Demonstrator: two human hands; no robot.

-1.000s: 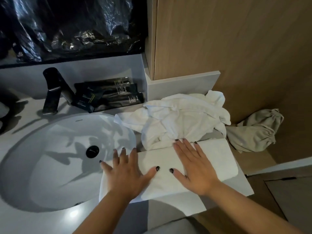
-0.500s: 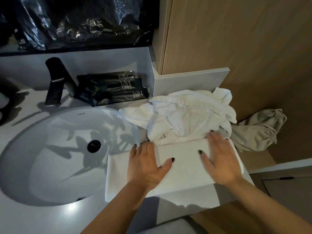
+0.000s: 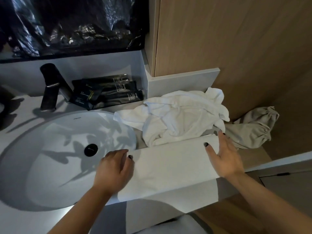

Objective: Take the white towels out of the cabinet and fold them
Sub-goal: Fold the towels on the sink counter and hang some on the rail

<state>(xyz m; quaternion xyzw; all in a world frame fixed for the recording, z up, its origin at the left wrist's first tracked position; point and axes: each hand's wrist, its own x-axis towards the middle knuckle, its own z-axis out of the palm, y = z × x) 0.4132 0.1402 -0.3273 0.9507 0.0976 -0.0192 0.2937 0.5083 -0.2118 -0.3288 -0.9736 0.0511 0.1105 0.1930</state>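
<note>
A folded white towel [image 3: 168,168] lies flat as a long strip on the grey counter, right of the sink. My left hand [image 3: 114,168] is at its left end, fingers curled over the edge and thumb on top, gripping it. At the right end my right hand [image 3: 225,157] lies flat, fingers straight along the edge, thumb spread on the cloth. Just behind the strip sits a crumpled pile of white towels [image 3: 179,119], touching its far edge. The wooden cabinet [image 3: 228,39] rises behind the pile.
A white sink basin [image 3: 55,149] with a black drain fills the left. A black faucet [image 3: 49,88] and black sachets [image 3: 108,92] stand behind it. A beige drawstring bag [image 3: 253,129] lies right of the towels. Black plastic [image 3: 76,22] covers the wall above.
Both hands slid outward from the middle of the folded towel to its two ends. The left hand's fingers went from flat to curled over the left edge.
</note>
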